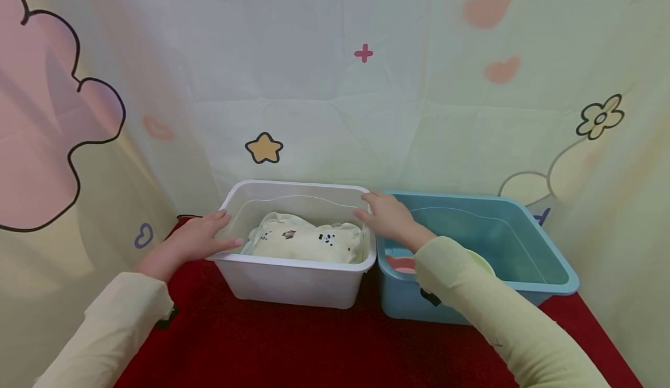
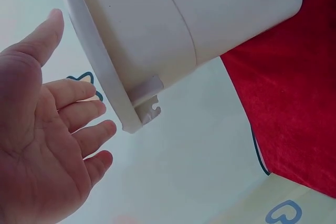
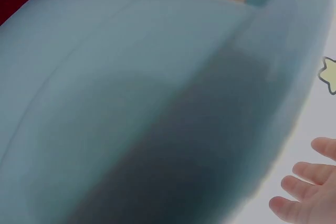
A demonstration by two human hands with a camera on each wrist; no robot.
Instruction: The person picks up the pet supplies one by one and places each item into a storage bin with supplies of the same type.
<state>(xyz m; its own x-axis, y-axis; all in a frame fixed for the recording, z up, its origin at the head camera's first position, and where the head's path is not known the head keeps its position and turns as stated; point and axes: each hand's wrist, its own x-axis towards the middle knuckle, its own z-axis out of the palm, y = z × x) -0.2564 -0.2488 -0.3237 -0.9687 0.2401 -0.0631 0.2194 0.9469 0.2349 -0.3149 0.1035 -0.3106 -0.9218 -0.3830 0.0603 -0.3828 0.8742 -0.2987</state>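
Note:
A white plastic bin (image 1: 293, 286) holds a folded cream cloth (image 1: 300, 242) printed with small animal figures. My left hand (image 1: 201, 237) is at the bin's left rim with its fingers extended. In the left wrist view that hand (image 2: 58, 108) shows its palm beside the rim, fingers loosely spread and gripping nothing. Above the bin's right rim, where it meets a blue bin (image 1: 555, 286), hovers my right hand (image 1: 389, 216). The right wrist view shows its relaxed fingers (image 3: 310, 174) past the blue bin's edge. Whether either hand touches a rim, I cannot tell.
Inside the blue bin lie a pink object (image 1: 402, 264) and a pale yellow-green round-edged thing (image 1: 481, 262), partly hidden by the right sleeve (image 1: 471, 283). Both bins stand on a red cloth (image 1: 293, 347). Behind them hangs a printed curtain (image 1: 314, 85).

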